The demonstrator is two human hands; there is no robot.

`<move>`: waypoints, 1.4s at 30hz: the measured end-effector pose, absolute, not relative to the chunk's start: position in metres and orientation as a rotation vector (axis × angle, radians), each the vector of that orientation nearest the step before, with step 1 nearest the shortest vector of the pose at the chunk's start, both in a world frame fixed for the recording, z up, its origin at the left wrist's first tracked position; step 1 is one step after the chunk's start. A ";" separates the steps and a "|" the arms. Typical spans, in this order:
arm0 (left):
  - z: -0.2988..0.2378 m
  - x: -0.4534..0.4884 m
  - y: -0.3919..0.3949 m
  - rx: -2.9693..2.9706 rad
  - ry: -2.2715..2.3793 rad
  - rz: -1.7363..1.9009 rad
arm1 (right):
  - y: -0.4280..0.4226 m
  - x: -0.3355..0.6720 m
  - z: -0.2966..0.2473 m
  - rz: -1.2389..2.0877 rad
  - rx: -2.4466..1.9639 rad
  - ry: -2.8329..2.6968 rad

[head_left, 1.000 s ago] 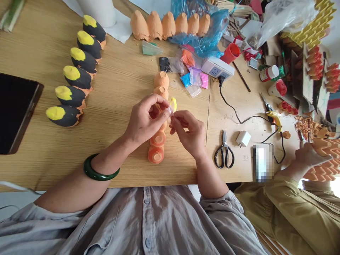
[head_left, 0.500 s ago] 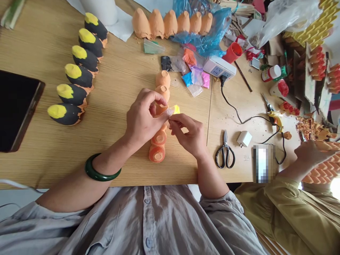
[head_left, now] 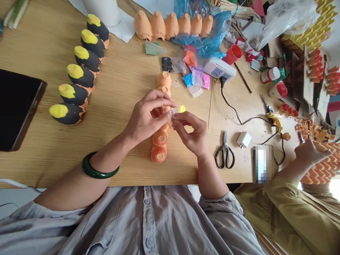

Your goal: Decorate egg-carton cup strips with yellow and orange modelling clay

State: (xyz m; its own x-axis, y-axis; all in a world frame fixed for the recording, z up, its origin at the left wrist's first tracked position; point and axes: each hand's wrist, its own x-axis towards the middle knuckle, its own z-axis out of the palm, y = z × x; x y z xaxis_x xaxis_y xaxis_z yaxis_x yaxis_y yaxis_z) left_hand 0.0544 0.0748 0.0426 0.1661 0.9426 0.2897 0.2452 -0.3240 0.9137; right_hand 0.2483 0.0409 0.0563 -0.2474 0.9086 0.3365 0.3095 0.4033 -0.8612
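Observation:
Between my two hands is a small clear plastic bag with bright yellow clay point(head_left: 182, 108) showing at its far end. My left hand point(head_left: 147, 117) pinches the bag between thumb and fingers, and a dark green bangle circles that wrist. At the bag's near edge, my right hand point(head_left: 192, 132) is closed with its thumb and forefinger together. Beneath my hands lies an orange strip of egg-carton cups point(head_left: 159, 139), its middle partly hidden by the fingers. To the left stands a row of black cups with yellow tips point(head_left: 75, 74).
Beyond my hands are small bags of coloured clay point(head_left: 190, 58), a power strip point(head_left: 219, 67) and another orange carton strip point(head_left: 171, 25). Scissors point(head_left: 225, 150) and a white charger point(head_left: 243, 139) lie at right. A co-worker's hand point(head_left: 309, 154) rests by an orange carton. A dark tablet point(head_left: 18, 109) lies left.
Both hands have shifted slightly right with the bag of yellow clay. My left fingers have straightened and moved toward the bag's yellow end.

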 end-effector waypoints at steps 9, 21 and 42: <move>0.049 0.056 0.070 1.627 1.047 1.149 | 0.041 0.246 0.058 0.708 -1.017 -1.818; 0.050 0.051 0.075 1.735 1.052 1.076 | 0.042 0.247 0.060 0.670 -1.064 -1.804; 0.053 0.050 0.078 1.686 0.859 1.136 | 0.051 0.262 0.053 1.016 -1.219 -1.404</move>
State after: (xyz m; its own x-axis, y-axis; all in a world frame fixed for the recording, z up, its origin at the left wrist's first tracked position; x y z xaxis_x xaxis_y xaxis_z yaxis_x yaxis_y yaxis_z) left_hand 0.0497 0.0776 0.0526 0.3359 0.8881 0.3138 0.0603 -0.3528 0.9338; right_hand 0.2616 0.0512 0.0527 -0.0175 0.9892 0.1455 0.1703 0.1464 -0.9745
